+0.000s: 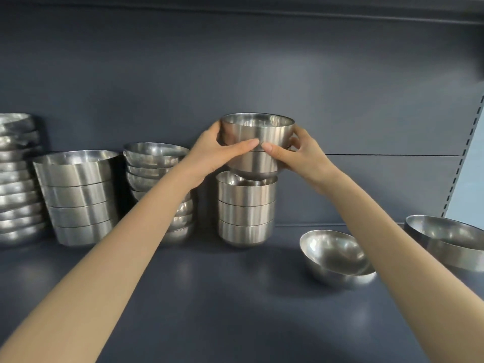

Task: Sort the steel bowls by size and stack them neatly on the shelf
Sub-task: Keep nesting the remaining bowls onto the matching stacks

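Both my hands hold two nested small steel bowls (258, 132) in the air, just above a stack of three matching small bowls (246, 208) on the dark shelf (222, 297). My left hand (217, 150) grips the pair from the left, my right hand (296, 153) from the right, thumbs meeting at the front. The lower held bowl hangs slightly above the stack's top rim. A loose round bowl (337, 258) lies tilted at the right, and a large bowl (450, 239) sits at the right edge.
Three more stacks stand at the left: large straight-sided bowls (78, 197), round bowls (154, 163) partly behind my left forearm, and a tall pile (18, 179) at the edge. The shelf's back panel (235, 74) is close behind.
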### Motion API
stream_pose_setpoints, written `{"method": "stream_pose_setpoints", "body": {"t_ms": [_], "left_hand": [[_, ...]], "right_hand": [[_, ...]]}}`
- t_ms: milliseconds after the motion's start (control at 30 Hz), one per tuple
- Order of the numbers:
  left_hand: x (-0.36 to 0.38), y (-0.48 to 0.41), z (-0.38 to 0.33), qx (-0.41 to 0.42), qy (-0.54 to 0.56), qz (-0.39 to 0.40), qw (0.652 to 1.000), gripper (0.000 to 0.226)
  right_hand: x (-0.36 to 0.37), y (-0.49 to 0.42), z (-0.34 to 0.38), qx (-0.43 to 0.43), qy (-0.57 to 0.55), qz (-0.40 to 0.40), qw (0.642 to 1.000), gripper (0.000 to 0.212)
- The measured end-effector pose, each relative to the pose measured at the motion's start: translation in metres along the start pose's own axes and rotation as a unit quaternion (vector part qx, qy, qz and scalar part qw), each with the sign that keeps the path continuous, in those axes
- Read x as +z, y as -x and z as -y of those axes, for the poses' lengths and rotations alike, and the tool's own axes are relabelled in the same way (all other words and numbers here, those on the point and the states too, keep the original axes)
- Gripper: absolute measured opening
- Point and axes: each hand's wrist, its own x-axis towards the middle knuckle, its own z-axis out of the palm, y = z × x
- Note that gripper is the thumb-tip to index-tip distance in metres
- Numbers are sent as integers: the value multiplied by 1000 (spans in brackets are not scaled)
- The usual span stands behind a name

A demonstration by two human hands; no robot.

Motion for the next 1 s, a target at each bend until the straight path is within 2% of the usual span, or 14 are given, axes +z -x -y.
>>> {"method": "stream_pose_setpoints", "body": {"t_ms": [100, 167, 433, 600, 1000], "left_hand": [[-1, 1, 11, -17, -17, 0, 1000, 116], [-1, 3, 15, -31, -16, 3, 999, 130], [-2, 1, 33, -41, -12, -15, 999, 108], [15, 12, 39, -31, 33, -32, 998, 98], [20, 12, 47, -19, 23, -39, 999, 90]], "right_hand": [[6, -3, -9, 19, 13, 12, 1000, 70], [8, -4, -17, 28, 20, 14, 999, 63], [17, -3, -25, 46, 49, 31, 997, 52], [21, 1, -27, 57, 4, 25, 998, 46], [37, 10, -37, 41, -29, 19, 999, 57]]}}
